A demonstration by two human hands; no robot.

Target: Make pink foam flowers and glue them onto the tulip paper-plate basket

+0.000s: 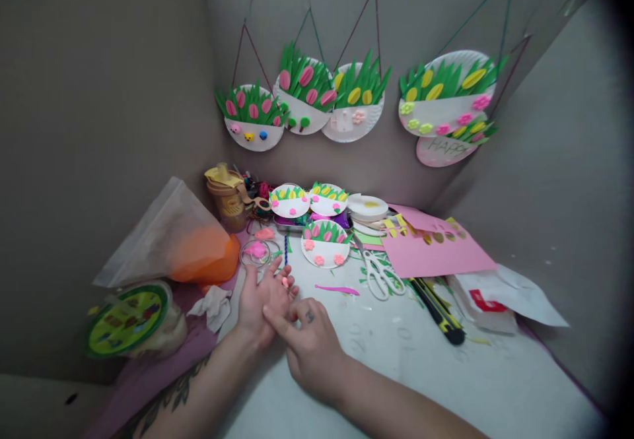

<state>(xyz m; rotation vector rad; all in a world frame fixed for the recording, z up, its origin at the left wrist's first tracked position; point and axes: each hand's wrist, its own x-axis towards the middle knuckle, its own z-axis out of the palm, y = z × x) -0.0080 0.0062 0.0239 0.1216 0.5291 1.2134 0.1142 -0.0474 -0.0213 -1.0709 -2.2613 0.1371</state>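
Observation:
My left hand (267, 297) is turned palm up over the table, its fingers stretched out and slightly bent. A small pink bit of clay (285, 282) shows at its fingers. Against that palm presses the index finger of my right hand (313, 346), whose other fingers are curled in; anything under the fingertip is hidden. Just beyond the hands lie a pink clay lump (256, 249) in a round clear lid and a dark blue twisted stick (286, 251). A magenta modelling tool (337, 290) lies to the right, below a small paper-plate basket (325, 244) with pink tulips.
White scissors (380, 277), a yellow-black cutter (438, 312) and pink paper (430, 247) lie at right. At left are a green-lidded tub (129, 320), a bag with orange contents (203, 254), crumpled tissue (214, 307) and a cup (228, 201). Decorated paper plates (304, 96) hang behind.

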